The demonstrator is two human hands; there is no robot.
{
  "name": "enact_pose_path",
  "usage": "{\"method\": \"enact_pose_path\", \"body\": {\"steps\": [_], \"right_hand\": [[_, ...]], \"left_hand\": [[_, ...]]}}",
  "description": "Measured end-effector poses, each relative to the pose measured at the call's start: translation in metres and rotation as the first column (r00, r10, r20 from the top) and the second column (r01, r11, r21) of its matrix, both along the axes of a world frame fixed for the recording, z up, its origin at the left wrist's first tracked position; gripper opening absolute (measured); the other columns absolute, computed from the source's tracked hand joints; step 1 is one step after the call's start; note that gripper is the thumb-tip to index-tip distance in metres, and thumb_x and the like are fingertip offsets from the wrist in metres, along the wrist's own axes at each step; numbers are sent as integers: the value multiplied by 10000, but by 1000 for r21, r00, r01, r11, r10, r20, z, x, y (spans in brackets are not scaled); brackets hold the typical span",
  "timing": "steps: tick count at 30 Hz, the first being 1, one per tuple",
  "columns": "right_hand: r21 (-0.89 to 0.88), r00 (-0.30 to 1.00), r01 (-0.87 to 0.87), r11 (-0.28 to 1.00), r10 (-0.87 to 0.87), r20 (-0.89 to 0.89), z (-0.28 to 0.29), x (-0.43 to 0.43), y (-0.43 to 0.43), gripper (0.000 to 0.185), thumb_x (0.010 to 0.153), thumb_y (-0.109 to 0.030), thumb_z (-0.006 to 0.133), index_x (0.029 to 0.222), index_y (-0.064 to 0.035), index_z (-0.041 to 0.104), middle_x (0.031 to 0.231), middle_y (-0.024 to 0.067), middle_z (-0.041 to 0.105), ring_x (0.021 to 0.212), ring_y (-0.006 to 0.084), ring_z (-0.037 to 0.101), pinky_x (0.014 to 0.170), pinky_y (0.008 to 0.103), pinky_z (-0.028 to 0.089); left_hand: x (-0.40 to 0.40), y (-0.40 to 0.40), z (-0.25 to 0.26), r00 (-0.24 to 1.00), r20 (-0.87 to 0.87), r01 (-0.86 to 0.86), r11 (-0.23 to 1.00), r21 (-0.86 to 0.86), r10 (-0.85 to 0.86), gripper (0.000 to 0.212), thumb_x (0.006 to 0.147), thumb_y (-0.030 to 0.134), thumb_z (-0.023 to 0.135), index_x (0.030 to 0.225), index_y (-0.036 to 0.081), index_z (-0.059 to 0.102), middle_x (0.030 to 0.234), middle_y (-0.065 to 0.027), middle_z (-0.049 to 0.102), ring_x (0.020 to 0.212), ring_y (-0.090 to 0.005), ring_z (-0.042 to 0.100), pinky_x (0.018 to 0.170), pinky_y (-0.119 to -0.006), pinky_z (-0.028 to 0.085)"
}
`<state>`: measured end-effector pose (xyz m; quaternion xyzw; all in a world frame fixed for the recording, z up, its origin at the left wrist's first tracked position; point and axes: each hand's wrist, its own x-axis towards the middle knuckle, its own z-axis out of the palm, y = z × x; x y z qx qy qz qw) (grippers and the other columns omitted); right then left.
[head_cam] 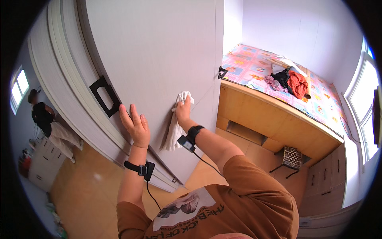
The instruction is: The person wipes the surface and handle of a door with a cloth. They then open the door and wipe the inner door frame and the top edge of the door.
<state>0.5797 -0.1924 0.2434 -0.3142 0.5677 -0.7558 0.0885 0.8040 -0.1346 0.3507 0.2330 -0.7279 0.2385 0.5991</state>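
Observation:
My right hand (183,110) presses a white cloth (173,133) against the face of a pale door panel (158,53); the cloth's lower part hangs down below the hand. At the door's left edge, my left hand (135,127) rests with fingers apart, holding nothing. Just above its fingertips is a black rectangular lock plate (106,96) on the frame side. A black door handle (221,73) juts from the right edge of the panel. Both wrists wear black straps with small cabled devices.
At right stands a wooden platform bed (253,104) with a patterned cover and a pile of clothes (294,82). A woven stool (292,158) is below it, near drawers (323,179). Beyond the frame at left, another person (44,119) stands by a white cabinet (47,162).

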Motion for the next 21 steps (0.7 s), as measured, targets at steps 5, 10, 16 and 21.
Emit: {"method": "enact_pose_path", "body": {"steps": [5,10,16,21], "right_hand": [[-221,954,-53,974,-16,-298,147,28,21,599,884,-83,489,1453,25,335,1510,250,311,1427,384,251,1175,423,205],[-411,575,-256,875,-203,-792,266,91,64,559,848,-242,629,1385,-160,497,1492,180,377,1387,437,297,1140,547,211],[-494,428,-227,839,-370,-825,291,61,47,571,837,-298,621,1385,-200,492,1458,92,449,1364,339,362,1099,577,214],[-465,925,50,884,-216,-312,216,-34,-8,549,938,-264,509,1447,-96,389,1389,206,494,1257,352,487,1050,400,371]], "left_hand": [[9,-10,-14,999,-24,-32,999,-10,32,459,969,94,488,1407,-27,419,1526,-303,183,1392,-461,250,1114,-535,267],[6,-6,-9,1000,14,-1,1000,-29,1,420,989,96,460,1392,-22,452,1519,-326,166,1391,-479,239,1115,-528,256],[7,-7,-7,999,38,28,999,-31,-27,353,990,98,457,1319,32,567,1511,-342,159,1392,-485,229,1115,-525,247],[-2,-15,-14,1000,-9,17,996,-86,-18,300,957,43,526,1230,75,644,1514,-317,170,1400,-462,244,1124,-506,276]]}}
